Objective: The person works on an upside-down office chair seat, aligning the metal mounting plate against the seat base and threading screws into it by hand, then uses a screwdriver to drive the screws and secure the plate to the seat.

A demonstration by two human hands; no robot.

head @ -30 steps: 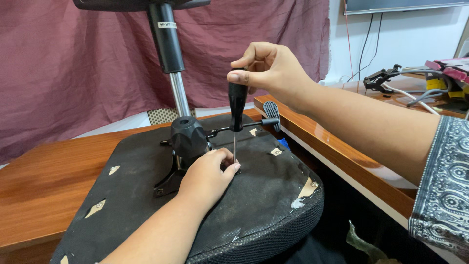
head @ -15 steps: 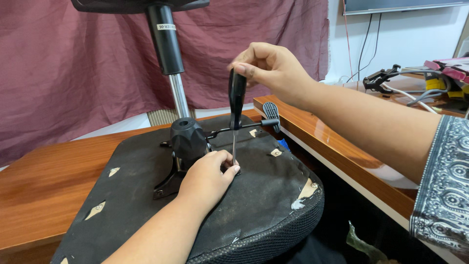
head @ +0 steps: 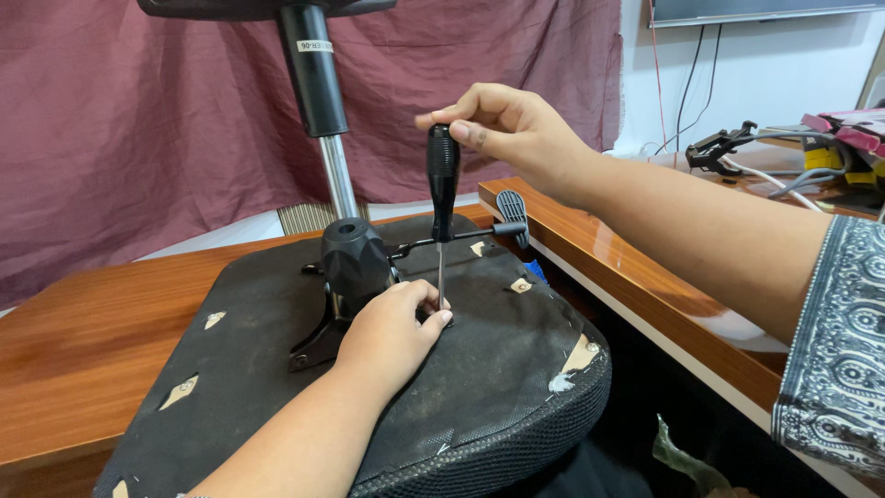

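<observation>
Nearest me: my left hand (head: 392, 332) rests on the upturned black seat pad (head: 479, 397), fingertips pinched around the screwdriver's tip where it meets the pad. The screwdriver (head: 442, 207) stands upright just beside the black mechanism hub (head: 355, 258). My right hand (head: 507, 124) is curled over the top of its black handle, fingers pinching it. The pad lies on the wooden bench (head: 83, 341). Behind: gas-lift column (head: 318, 101), maroon curtain (head: 138, 129).

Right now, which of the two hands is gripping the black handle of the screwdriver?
The right hand grips the screwdriver handle from above. The left hand rests low on the seat underside, fingers at the shaft tip.
</observation>
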